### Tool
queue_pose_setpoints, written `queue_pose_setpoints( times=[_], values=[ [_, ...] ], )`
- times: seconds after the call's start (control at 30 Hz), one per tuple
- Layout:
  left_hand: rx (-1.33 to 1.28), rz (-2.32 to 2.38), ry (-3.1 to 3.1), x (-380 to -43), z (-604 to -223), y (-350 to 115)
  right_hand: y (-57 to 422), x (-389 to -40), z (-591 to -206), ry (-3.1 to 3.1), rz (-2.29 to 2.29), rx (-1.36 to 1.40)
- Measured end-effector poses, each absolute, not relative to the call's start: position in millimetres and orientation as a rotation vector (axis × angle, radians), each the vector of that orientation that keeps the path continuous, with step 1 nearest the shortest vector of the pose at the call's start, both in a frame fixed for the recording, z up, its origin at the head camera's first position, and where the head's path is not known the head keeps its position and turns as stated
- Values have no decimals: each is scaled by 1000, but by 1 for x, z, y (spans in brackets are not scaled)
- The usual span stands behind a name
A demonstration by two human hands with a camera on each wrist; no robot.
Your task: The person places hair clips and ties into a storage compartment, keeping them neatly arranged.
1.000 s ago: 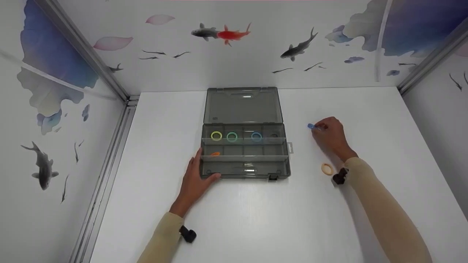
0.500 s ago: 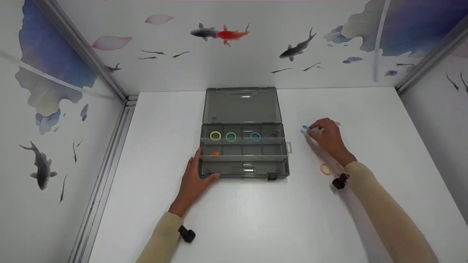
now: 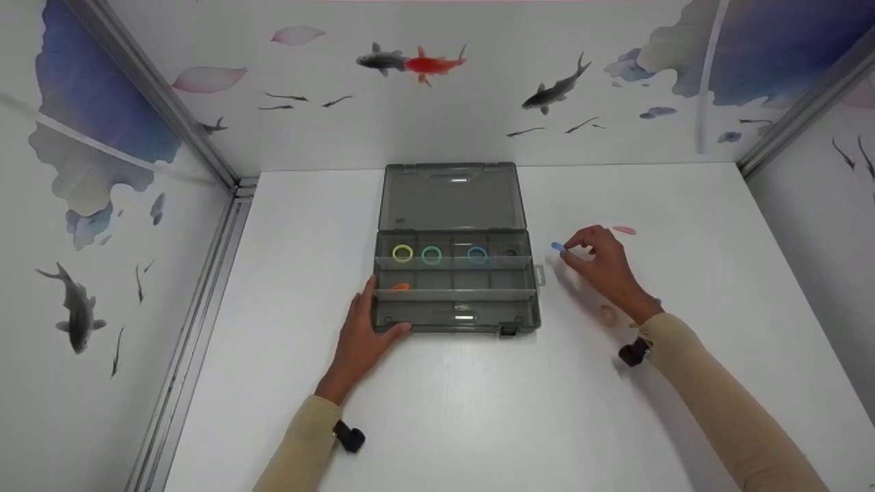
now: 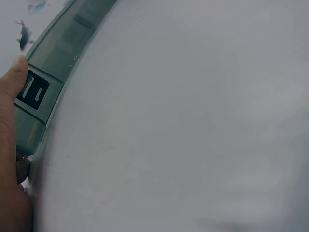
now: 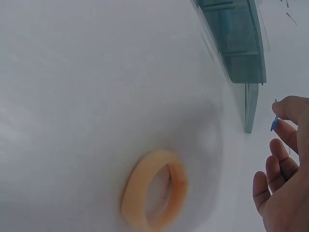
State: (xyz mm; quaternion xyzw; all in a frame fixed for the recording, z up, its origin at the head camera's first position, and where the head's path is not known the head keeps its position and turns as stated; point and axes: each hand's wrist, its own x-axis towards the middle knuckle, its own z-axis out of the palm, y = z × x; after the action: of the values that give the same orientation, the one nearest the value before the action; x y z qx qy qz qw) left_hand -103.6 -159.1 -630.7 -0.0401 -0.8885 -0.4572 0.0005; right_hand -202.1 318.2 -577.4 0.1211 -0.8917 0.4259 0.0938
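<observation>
A grey translucent compartment box (image 3: 499, 316) stands on the table with its lid (image 3: 451, 198) folded back. My left hand (image 3: 362, 345) rests against its front left corner, fingers along the left side and thumb at the front wall, beside the dark clasp (image 4: 33, 90) in the left wrist view. Right of the box, my right hand (image 3: 603, 260) pinches a small blue ring (image 3: 558, 247) between thumb and index finger, the other fingers loosely bent. The back row holds a yellow ring (image 3: 394, 253), a green ring (image 3: 423, 255) and a blue ring (image 3: 469, 255). An orange ring (image 3: 400, 288) lies in the middle row.
A pale orange ring (image 5: 135, 193) lies on the white table (image 3: 444, 424) below my right wrist. A flat pink piece (image 3: 624, 230) lies behind my right hand. Walls printed with fish enclose the table at the back and sides. A hang tab (image 3: 541, 275) sticks out from the box's right side.
My right hand has moved left towards the box with the blue ring, and the pink piece behind it has come into sight. The left hand has stayed at the box corner.
</observation>
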Motion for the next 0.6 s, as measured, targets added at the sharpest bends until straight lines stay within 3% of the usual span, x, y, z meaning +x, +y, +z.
queue_pose_setpoints(
  times=[0.6],
  values=[
    [-108,-1444,-2806,-104,-629,-158,275,-187,-560,-2591,1272,609]
  ],
)
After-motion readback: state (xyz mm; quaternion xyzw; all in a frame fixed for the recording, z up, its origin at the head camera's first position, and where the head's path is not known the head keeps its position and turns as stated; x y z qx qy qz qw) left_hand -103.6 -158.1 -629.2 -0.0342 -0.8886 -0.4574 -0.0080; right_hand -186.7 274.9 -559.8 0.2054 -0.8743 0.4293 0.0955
